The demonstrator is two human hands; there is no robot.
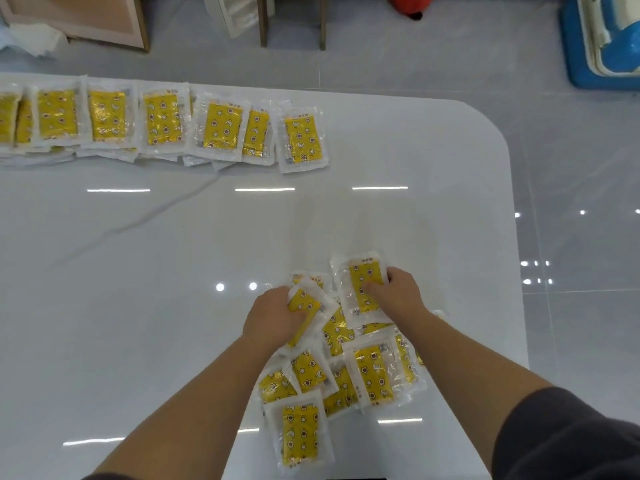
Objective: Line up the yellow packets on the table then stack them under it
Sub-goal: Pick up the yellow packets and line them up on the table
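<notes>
left hand [273, 318] fingers [280, 295] curled round one clear-wrapped yellow packet [306, 304], right hand [403, 296] pinching second yellow packet [362, 271], both over loose packet pile [372, 372], near right of glossy white table [156, 271]; lined-up packet row [162, 121] far left.

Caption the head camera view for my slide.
Left hand holds one yellow packet, right hand another, at the loose pile; lined-up row beyond.
</notes>
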